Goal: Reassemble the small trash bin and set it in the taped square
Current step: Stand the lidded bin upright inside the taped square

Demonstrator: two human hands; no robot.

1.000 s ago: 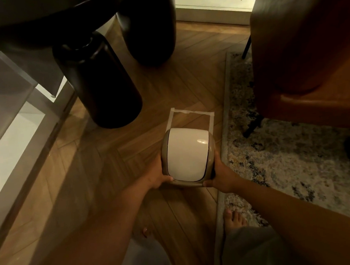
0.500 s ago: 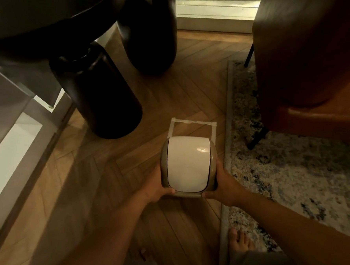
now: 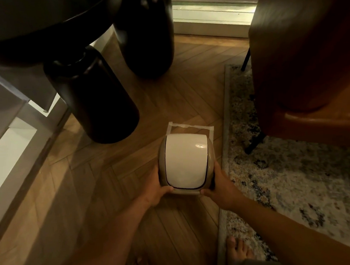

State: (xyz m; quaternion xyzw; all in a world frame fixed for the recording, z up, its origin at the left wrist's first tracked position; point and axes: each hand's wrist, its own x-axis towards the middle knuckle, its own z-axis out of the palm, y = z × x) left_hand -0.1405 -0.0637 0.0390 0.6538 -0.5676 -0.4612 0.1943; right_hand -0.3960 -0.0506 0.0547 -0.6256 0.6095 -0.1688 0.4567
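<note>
Dim room with a herringbone wood floor; a patterned rug borders it on the right.

Left hand: thumb lies over the near lower rim of the small trash bin; the remaining fingers are hidden behind the bin's left side; the grip is closed on the bin.

Right hand: thumb presses the near right corner of the rim; the other fingers wrap the right side, mostly out of sight; likewise clamped on the bin.

Bin: beige body with a white swing lid seated in its top; lid and body appear joined; a small glare spot sits near the lid's far right corner. Whether the base touches the floor cannot be told from this angle.

Position: the bin covers the near part of the taped square; only the far strip of pale tape and two short side pieces show beyond the lid; the square lies on the wood, just left of the rug edge.

Both forearms run in from the bottom of the view; bare toes show at the rug's near edge.

Surroundings: two dark rounded table legs stand beyond and left of the square; a brown leather chair stands on the rug at right; a pale low cabinet lines the left side.
</note>
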